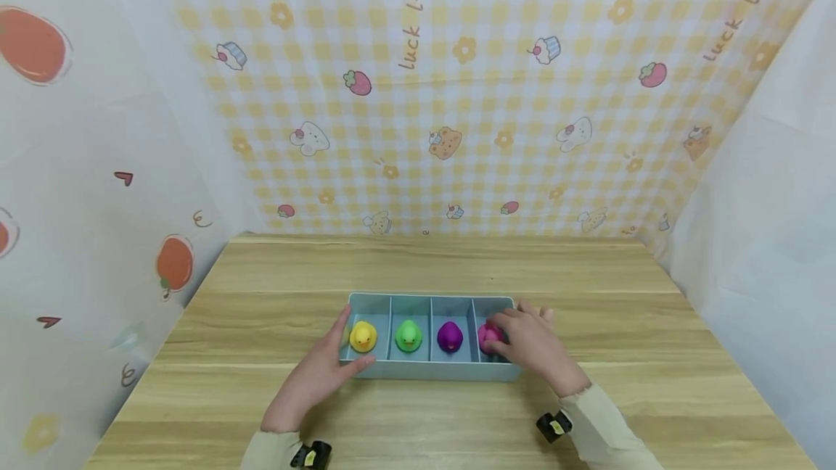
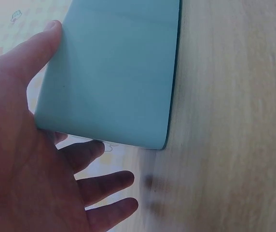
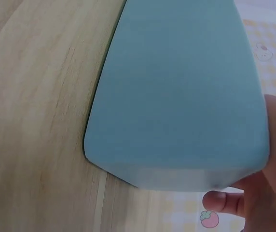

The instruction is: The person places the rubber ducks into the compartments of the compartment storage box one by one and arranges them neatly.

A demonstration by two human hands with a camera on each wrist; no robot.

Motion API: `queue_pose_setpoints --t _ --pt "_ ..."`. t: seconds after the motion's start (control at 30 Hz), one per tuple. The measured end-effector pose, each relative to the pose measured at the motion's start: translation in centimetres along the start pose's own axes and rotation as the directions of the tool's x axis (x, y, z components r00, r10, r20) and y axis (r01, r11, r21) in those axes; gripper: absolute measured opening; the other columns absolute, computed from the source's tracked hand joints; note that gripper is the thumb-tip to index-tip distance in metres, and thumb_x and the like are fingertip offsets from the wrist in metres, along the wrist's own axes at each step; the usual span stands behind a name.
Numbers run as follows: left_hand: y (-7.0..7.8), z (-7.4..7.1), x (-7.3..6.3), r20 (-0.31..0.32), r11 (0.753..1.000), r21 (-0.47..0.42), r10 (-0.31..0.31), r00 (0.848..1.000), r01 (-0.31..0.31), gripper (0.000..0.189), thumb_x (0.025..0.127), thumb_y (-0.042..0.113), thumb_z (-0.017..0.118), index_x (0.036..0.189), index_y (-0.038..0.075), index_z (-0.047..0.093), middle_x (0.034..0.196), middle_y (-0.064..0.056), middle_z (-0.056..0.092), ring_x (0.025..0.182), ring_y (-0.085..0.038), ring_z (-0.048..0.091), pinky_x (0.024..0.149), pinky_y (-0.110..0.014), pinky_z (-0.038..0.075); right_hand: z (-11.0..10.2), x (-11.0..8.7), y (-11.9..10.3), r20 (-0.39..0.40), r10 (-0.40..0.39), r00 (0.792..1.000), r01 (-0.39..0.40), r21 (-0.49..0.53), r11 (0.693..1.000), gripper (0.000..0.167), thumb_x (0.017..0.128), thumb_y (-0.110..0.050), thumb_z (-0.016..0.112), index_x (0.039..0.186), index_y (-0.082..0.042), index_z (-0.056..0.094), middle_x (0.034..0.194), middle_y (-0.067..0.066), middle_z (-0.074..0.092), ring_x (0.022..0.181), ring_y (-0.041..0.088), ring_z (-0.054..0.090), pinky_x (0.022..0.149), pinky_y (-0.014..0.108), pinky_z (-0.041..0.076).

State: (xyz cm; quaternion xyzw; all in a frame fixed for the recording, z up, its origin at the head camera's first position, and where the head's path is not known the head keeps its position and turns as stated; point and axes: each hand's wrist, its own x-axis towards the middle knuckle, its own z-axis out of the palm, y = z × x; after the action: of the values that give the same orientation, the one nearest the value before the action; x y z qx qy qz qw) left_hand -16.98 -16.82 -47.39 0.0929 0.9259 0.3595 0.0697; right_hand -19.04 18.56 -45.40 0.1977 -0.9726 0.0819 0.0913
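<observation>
A long blue-grey divided box (image 1: pixel 431 371) lies on the table, with one toy duck in each of its compartments. From left to right sit a yellow duck (image 1: pixel 363 338), a green duck (image 1: pixel 408 336), a purple duck (image 1: pixel 450 338) and a pink duck (image 1: pixel 487 335). My left hand (image 1: pixel 318 370) rests at the box's left end, thumb over the front rim and fingers fairly straight. With the fingers of my right hand (image 1: pixel 530 340) I pinch the pink duck in the rightmost compartment, partly covering it. The wrist views show only the box's outer walls, not the ducks.
The box stands on a wood-grain table (image 1: pixel 431 419). A yellow checked cloth (image 1: pixel 457 107) hangs behind it, and pale cloths hang on the left (image 1: pixel 98 165) and right (image 1: pixel 764 187). Each wrist wears a small black camera.
</observation>
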Motion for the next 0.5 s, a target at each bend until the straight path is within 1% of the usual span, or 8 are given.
queue_pose_setpoints --t 0.1,0.2,0.33,0.4,0.43,0.5 --pt "0.0 -0.1 0.1 -0.002 1.000 0.008 0.007 1.000 -0.007 0.100 0.085 0.056 0.063 0.155 0.014 0.006 0.153 -0.023 0.025 0.136 -0.044 0.034 0.107 -0.057 0.033 0.1 -0.1 0.2 -0.040 -0.009 0.999 0.009 0.016 1.000 0.038 0.078 -0.041 0.076 0.107 -0.016 0.072 0.105 0.002 0.071 0.086 0.019 0.049 0.065 0.034 0.022" --pt "-0.1 -0.2 0.1 -0.007 1.000 0.025 0.015 1.000 -0.015 0.101 0.084 0.057 0.063 0.155 0.012 0.007 0.156 -0.021 0.022 0.139 -0.042 0.030 0.110 -0.057 0.030 0.1 -0.3 0.3 -0.090 -0.016 0.996 0.022 0.059 0.998 0.040 0.079 -0.039 0.076 0.112 -0.016 0.070 0.113 0.005 0.069 0.099 0.025 0.056 0.068 0.034 0.025" --pt "-0.4 -0.3 -0.2 -0.023 0.998 0.060 0.022 0.999 -0.021 0.100 0.084 0.056 0.063 0.155 0.010 0.009 0.159 -0.018 0.011 0.142 -0.043 0.019 0.110 -0.062 0.024 -0.3 -0.6 0.3 -0.138 -0.030 0.990 0.045 0.109 0.993 0.046 0.080 -0.038 0.075 0.118 -0.013 0.067 0.121 0.008 0.066 0.112 0.030 0.057 0.073 0.035 0.030" --pt "-0.5 -0.2 -0.4 -0.037 0.997 0.075 0.023 0.999 -0.021 0.099 0.084 0.056 0.063 0.155 0.011 0.010 0.160 -0.018 0.007 0.142 -0.046 0.016 0.108 -0.066 0.024 -0.5 -0.8 0.3 -0.149 -0.032 0.988 0.050 0.119 0.992 0.050 0.080 -0.039 0.075 0.122 -0.012 0.065 0.125 0.011 0.063 0.115 0.032 0.056 0.078 0.039 0.035" --pt "-0.5 -0.2 -0.5 -0.044 0.997 0.078 0.022 0.999 -0.019 0.099 0.084 0.057 0.063 0.155 0.012 0.010 0.160 -0.019 0.004 0.142 -0.048 0.014 0.106 -0.068 0.025 -0.7 -0.9 0.3 -0.149 -0.031 0.988 0.050 0.122 0.991 0.052 0.080 -0.039 0.075 0.123 -0.012 0.064 0.128 0.012 0.062 0.116 0.032 0.056 0.082 0.043 0.037" --pt "-0.6 -0.1 -0.6 -0.062 0.996 0.092 0.023 0.998 -0.017 0.099 0.084 0.058 0.063 0.155 0.013 0.011 0.160 -0.019 0.001 0.141 -0.051 0.012 0.102 -0.071 0.026 -0.9 -1.0 0.3 -0.144 -0.026 0.989 0.044 0.123 0.991 0.057 0.079 -0.039 0.076 0.127 -0.012 0.062 0.133 0.014 0.058 0.118 0.034 0.054 0.090 0.052 0.038"
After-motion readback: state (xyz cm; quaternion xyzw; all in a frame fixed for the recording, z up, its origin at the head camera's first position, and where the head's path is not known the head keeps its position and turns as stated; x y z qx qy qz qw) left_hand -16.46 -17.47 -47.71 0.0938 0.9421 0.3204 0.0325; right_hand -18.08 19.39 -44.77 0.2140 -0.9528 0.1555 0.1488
